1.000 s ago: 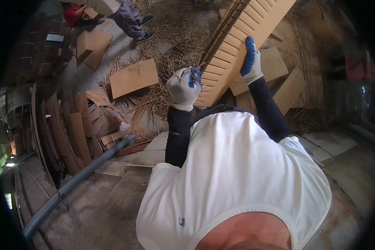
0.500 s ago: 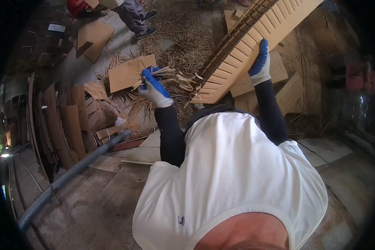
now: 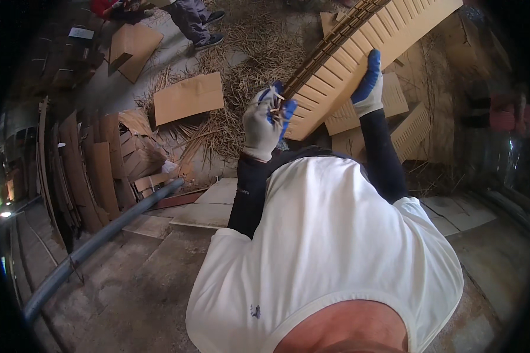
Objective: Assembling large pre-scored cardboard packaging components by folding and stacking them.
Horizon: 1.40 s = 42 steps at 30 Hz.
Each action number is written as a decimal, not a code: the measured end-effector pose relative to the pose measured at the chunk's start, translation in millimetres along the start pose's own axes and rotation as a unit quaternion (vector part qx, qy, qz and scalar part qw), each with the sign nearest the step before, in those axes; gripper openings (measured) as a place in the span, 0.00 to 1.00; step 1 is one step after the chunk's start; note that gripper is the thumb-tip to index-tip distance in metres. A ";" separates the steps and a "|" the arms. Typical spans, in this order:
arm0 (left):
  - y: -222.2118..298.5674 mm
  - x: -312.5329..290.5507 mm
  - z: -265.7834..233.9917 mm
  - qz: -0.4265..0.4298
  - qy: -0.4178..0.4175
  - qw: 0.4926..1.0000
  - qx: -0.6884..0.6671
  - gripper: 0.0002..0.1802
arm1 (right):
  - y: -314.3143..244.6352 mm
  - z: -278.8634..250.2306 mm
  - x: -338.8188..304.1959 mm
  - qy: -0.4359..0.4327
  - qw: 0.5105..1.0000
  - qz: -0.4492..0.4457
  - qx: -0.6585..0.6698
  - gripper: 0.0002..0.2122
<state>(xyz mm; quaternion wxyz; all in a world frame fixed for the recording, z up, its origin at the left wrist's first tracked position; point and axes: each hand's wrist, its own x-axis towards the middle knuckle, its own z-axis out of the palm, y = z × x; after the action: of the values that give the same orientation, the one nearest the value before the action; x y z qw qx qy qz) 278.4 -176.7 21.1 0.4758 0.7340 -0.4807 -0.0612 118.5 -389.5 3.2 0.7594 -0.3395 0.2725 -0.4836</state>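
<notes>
A thick bundle of slotted cardboard sheets [image 3: 331, 88] slants from in front of my body up to the far right, a row of slits along its face. Under its right side, my right hand [image 3: 368, 88], in a blue-and-white work glove, has its fingers wrapped round the edge. My left hand [image 3: 265, 122], gloved alike, is at the bundle's near left end. Its fingers are closed round thin cardboard strips [image 3: 277, 103] there; the hand hides part of them.
Loose cardboard strips [image 3: 247, 59] litter the floor ahead. A flat cardboard piece [image 3: 188, 99] lies to the left, with upright cardboard sheets [image 3: 103, 176] and a grey pipe [image 3: 109, 238] nearer. More slotted cardboard [image 3: 409, 132] lies at the right. Another person's legs [image 3: 195, 23] show at the far left.
My left hand has moved right, from over the flat cardboard piece to the bundle's end. The loose tuft of strips it held out there no longer shows. My right hand keeps its grip.
</notes>
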 end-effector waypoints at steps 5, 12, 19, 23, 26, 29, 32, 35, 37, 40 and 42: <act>6.7 8.3 -7.1 0.022 -0.007 1.000 -0.014 0.10 | -1.7 -5.7 -3.5 -0.010 1.000 0.005 0.004 0.29; -18.1 8.0 5.1 0.053 0.071 0.996 -0.007 0.05 | -5.2 1.9 -8.9 0.022 0.999 -0.001 0.039 0.21; -54.0 -11.8 21.3 -0.250 0.157 0.905 -0.307 0.08 | -10.0 3.1 -12.6 0.006 1.000 0.001 -0.007 0.28; -55.7 -3.7 11.3 -0.313 0.241 0.713 -0.580 0.12 | -8.8 1.5 -14.6 0.017 1.000 0.001 0.021 0.28; -81.0 -7.7 4.6 -0.312 0.245 0.713 -0.578 0.19 | -9.5 -0.2 -12.2 0.001 0.999 0.000 0.038 0.28; -31.4 -7.7 -15.9 -0.250 0.187 0.741 -0.595 0.27 | -12.2 -0.6 -12.4 -0.005 0.998 0.003 0.057 0.27; -47.8 -27.6 -15.9 -0.129 -0.016 0.933 -0.336 0.23 | -14.3 -0.8 -11.9 -0.004 0.999 -0.001 0.033 0.29; -26.8 -30.6 -1.0 -0.111 -0.048 0.980 -0.156 0.19 | -12.8 -4.0 -10.2 -0.002 0.999 0.014 0.046 0.29; -41.1 -33.1 18.4 -0.128 0.002 0.966 -0.224 0.16 | -12.9 -1.8 -11.3 -0.010 0.999 0.017 0.051 0.29; -10.5 -20.9 9.0 -0.110 0.039 0.980 -0.162 0.05 | -8.6 -6.0 -8.9 0.019 0.998 0.007 0.067 0.26; 2.3 -12.7 1.6 -0.094 0.031 0.990 -0.104 0.03 | -10.6 -7.7 -10.7 0.007 1.000 0.008 0.019 0.28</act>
<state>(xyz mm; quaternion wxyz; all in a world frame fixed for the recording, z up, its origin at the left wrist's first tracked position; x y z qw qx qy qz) 269.2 -168.3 17.3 0.5566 0.7239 -0.3855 -0.1324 102.9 -384.8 7.7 0.7673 -0.3193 0.2715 -0.4854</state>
